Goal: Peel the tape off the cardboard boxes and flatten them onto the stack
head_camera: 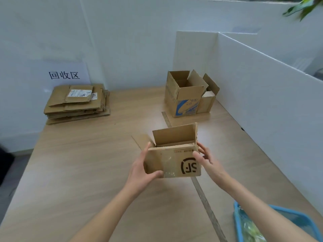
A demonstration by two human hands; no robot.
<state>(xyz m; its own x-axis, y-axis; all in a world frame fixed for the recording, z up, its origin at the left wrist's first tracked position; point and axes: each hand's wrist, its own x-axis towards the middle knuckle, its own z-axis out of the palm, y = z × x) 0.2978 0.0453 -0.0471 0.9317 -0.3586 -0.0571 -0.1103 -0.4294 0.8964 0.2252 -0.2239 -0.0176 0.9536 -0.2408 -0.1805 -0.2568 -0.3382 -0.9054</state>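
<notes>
Two hands grip the SF box (172,160) above the surface (87,163), left hand (141,169) curled round its left end w/ thumb underneath, right hand (208,160) pinching the right edge, flaps up, clear tape (169,165) on front; flat stack (76,102) far left, 2 open boxes (188,95) far right.

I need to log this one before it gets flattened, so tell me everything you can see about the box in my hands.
The box is small, brown corrugated cardboard, held above the table near the middle. Its top is open, with one flap standing up at the back. The near face carries a black round SF logo, seen upside down, and a strip of clear glossy tape running down it. The left hand grips its left side, thumb on the near face; the right hand holds the right edge.
</notes>
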